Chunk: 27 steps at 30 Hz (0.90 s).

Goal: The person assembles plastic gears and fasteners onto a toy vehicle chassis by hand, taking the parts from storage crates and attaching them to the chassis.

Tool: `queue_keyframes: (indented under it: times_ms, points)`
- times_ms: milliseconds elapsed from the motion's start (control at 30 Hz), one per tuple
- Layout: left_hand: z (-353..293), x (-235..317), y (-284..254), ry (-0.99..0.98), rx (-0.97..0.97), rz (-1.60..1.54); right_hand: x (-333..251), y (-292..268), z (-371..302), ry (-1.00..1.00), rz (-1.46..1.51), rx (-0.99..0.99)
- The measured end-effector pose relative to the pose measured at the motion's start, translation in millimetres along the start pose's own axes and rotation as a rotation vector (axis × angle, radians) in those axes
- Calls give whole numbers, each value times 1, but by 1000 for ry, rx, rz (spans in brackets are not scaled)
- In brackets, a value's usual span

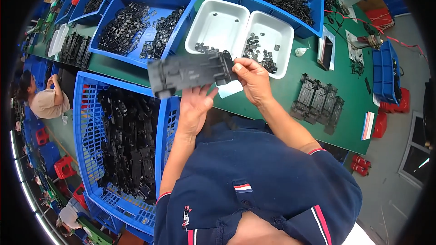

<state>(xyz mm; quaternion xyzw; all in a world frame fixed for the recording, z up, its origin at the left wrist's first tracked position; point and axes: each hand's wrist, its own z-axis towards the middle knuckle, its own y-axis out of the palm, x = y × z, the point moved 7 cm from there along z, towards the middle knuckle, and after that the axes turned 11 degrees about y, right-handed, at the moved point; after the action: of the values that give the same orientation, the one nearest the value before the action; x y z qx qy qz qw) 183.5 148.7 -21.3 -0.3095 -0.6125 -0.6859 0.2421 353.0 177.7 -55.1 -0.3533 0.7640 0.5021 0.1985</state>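
Holding a black plastic part above the bench near its front edge: left hand supporting from below, right hand pinched at its right end.

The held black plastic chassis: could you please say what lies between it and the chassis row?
The head view shows the right hand, then bare green tabletop up to the chassis row.

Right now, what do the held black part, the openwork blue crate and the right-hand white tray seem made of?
Black part: probably moulded plastic, dull finish, given its raised detail; blur hides texture.
Blue crate: likely semi-gloss plastic, with even colour and repeating wall openings.
White tray: smooth, shiny, probably plastic from its rounded corners; enamelled metal remains possible.
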Motion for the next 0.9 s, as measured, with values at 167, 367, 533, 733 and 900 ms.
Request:
queue_keyframes:
  times_ms: [167, 367, 533, 733, 900]
  points:
    - [5, -3, -16, 15, 365, -64, 10, -1, -12, -51, -316, -42]
    - [-8, 10, -46, 55, 405, 43, 14, -36, -10, 155, -681, -21]
    - [-24, 9, -57, 23, 475, 39, 33, -64, -23, 459, -759, -116]
    - [-33, 7, -60, 41, 496, 55, 76, -86, -45, 659, -796, -146]
    - [-38, 5, -61, 65, 476, 109, 67, -83, -49, 269, -1269, -149]
